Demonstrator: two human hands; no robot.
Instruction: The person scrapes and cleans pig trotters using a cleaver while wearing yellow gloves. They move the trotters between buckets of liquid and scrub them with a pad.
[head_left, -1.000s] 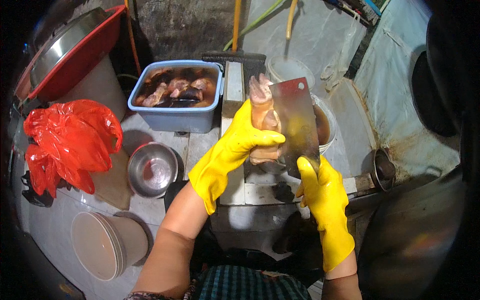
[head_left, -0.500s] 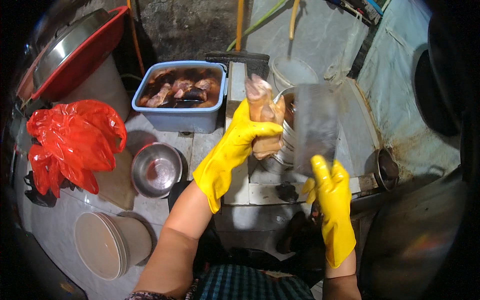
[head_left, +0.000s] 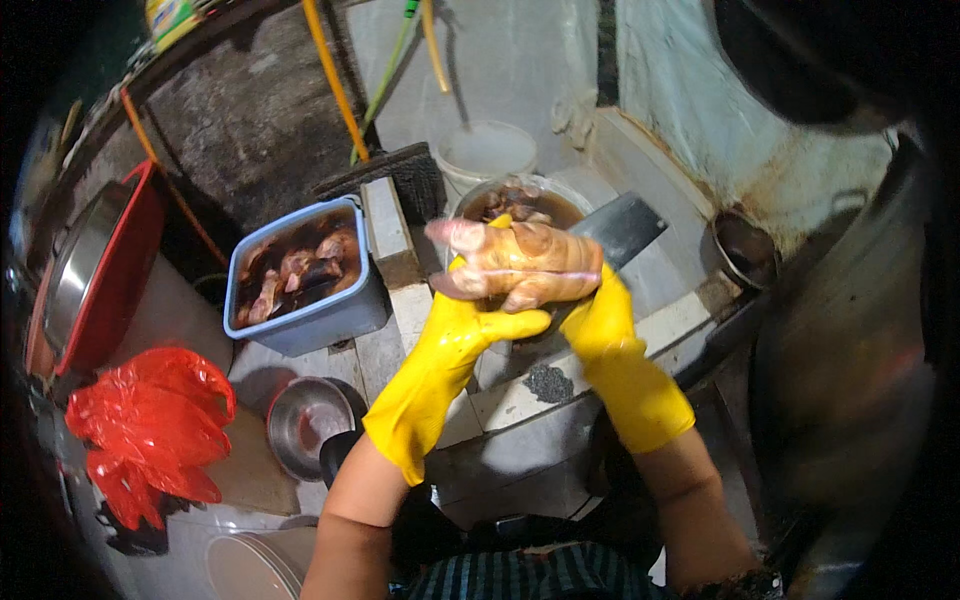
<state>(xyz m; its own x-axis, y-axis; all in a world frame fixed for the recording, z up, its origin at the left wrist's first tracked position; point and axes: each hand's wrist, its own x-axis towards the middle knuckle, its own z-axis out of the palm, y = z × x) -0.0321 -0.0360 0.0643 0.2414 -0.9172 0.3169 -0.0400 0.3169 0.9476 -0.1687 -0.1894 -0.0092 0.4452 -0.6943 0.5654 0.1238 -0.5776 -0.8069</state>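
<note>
While the pale trotter (head_left: 545, 262) is held up near the round bucket (head_left: 552, 185), the left hand (head_left: 455, 345) clasps it from below, thumb along its near side; the right hand (head_left: 605, 318), at its other end, is closed around the partly hidden cleaver (head_left: 628, 230). Leftward sits a blue tub (head_left: 325, 325).
</note>
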